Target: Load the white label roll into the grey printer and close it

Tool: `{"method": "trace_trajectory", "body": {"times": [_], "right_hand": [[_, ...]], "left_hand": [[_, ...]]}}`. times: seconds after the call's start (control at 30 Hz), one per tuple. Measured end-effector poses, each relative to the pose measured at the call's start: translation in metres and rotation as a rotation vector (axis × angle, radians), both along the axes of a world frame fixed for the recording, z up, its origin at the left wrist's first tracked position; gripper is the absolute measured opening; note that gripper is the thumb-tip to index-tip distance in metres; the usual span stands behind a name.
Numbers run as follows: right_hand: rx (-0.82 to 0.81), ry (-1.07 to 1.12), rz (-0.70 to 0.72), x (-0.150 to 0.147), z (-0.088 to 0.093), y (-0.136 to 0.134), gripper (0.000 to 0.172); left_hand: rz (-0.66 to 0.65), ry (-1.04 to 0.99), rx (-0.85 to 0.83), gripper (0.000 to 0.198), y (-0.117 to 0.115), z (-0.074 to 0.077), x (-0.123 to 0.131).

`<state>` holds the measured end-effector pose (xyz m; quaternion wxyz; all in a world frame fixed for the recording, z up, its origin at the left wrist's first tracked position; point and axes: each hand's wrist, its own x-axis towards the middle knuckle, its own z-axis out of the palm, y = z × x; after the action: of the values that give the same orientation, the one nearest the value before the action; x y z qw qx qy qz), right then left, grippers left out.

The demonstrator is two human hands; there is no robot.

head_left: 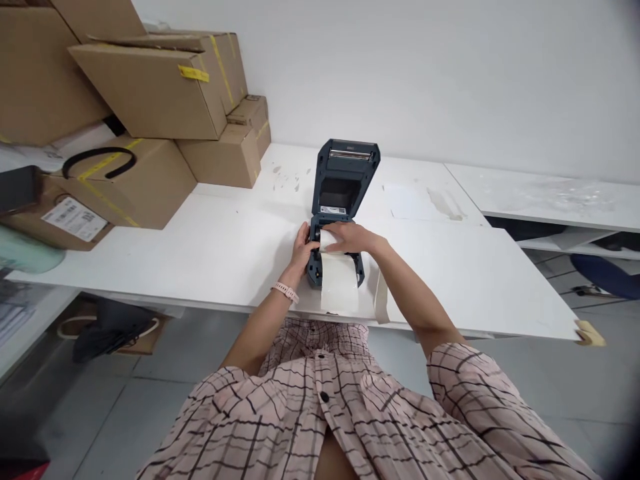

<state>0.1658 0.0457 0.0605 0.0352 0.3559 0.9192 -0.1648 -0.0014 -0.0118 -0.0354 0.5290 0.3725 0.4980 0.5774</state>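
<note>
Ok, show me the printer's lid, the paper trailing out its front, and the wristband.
Lid (346, 171): head view, middle of its inner face.
Paper (340, 280): head view, middle of the trailing strip.
Wristband (285, 291): head view, middle of its visible band.

Printer (316, 273) near the desk (225, 247)'s front edge, boxes (150, 87) to its left, wall (425, 73) behind.
Holds a roll (327, 241) inside, with the lid (347, 172) behind that roll and a paper strip (340, 283) before it, out over the front; has, just to the right, a loose strip (381, 300) over the desk's edge and, farther back, a sheet (406, 201); at far left, boxes partly on top of one another, label (75, 219) on a nearer one; at back right, along the wall, a second desk (485, 190).
</note>
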Motion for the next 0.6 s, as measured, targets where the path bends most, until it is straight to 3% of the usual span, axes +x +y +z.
{"method": "trace_trajectory", "body": {"times": [0.1,0.27,0.37,0.5,0.6], "right_hand": [[0.073,0.156,0.038,0.019,-0.007,-0.05,0.051],[0.158,0.192,-0.03,0.024,-0.032,-0.129,0.054],[0.202,0.225,-0.106,0.018,-0.043,-0.142,0.055],[0.202,0.248,-0.113,0.015,-0.05,-0.14,0.058],[0.182,0.289,-0.1,0.019,-0.053,-0.141,0.059]], "left_hand": [[-0.002,0.02,0.004,0.096,-0.002,0.002,-0.001],[-0.013,0.045,0.04,0.09,-0.008,0.005,-0.002],[-0.014,0.094,0.063,0.087,-0.007,0.005,-0.003],[-0.008,0.104,0.058,0.084,-0.005,0.009,-0.002],[-0.007,0.083,0.023,0.079,-0.018,0.016,-0.001]]}}
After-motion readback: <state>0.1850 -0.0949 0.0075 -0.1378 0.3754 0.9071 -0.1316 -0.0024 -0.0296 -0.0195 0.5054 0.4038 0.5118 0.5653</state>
